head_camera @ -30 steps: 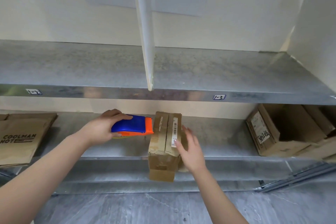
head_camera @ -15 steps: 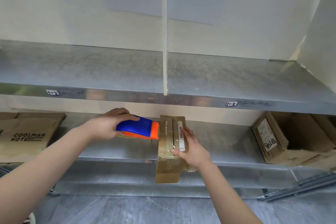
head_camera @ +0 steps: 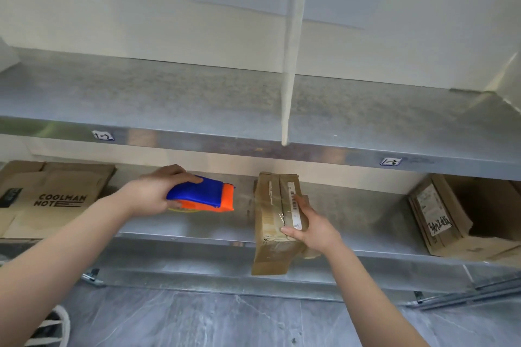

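Observation:
My left hand (head_camera: 153, 194) grips a blue and orange tape dispenser (head_camera: 205, 197), held just above the lower metal shelf (head_camera: 352, 214). A small taped cardboard box (head_camera: 272, 222) with a barcode label hangs partly over the lower shelf's front edge. My right hand (head_camera: 313, 227) holds this box from its right side, thumb on top and fingers wrapped underneath. The dispenser's orange end sits a short gap left of the box.
Flattened cardboard printed "COOLMAN NOTE" (head_camera: 53, 200) lies at the shelf's left. An open cardboard box (head_camera: 462, 214) lies on its side at the right. The upper metal shelf (head_camera: 197, 104) has a white vertical divider (head_camera: 291, 65). Grey floor lies below, with a shoe (head_camera: 53, 329) at bottom left.
The dispenser has drawn left, away from the box, opening a gap. My right hand went from resting beside the box to gripping it. The camera view has shifted left.

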